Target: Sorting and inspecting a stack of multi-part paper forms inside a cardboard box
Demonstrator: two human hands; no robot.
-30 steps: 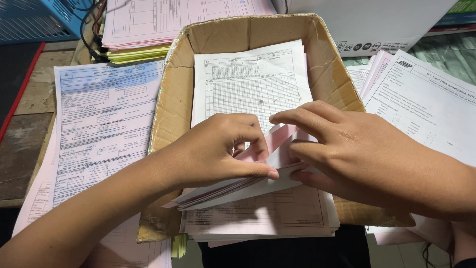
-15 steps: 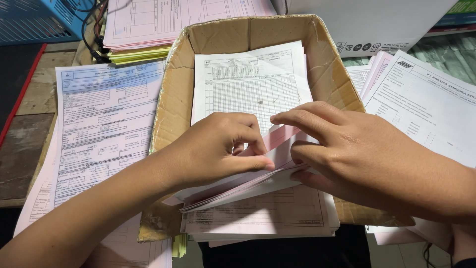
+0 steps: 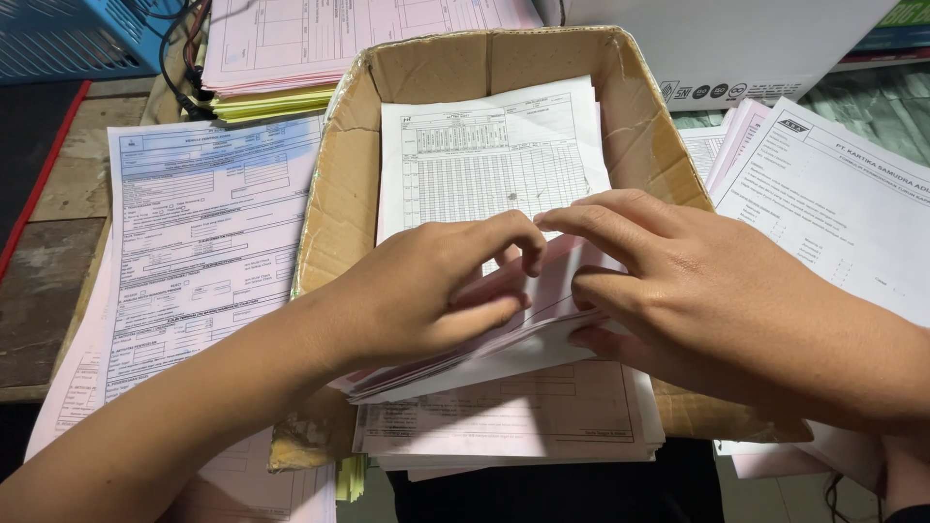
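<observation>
A worn cardboard box (image 3: 334, 203) holds a stack of printed forms (image 3: 494, 155), white on top with pink sheets beneath. My left hand (image 3: 426, 291) pinches a lifted bundle of pink and white sheets (image 3: 528, 329) at the near end of the stack, thumb under and fingers over. My right hand (image 3: 697, 300) grips the same bundle from the right, its index finger stretched across the top and meeting my left fingertips. The lower part of the stack (image 3: 513, 426) hangs over the box's torn near edge.
A large pink form (image 3: 194, 242) lies left of the box on a wooden table. Another stack of pink and yellow papers (image 3: 281, 68) sits behind it. White printed sheets (image 3: 833, 203) lie to the right. A blue crate (image 3: 68, 39) and cables are at top left.
My left index finger has stretched forward over the bundle to meet my right fingertips. The lifted sheets have bent up slightly higher. The box and other papers have not moved.
</observation>
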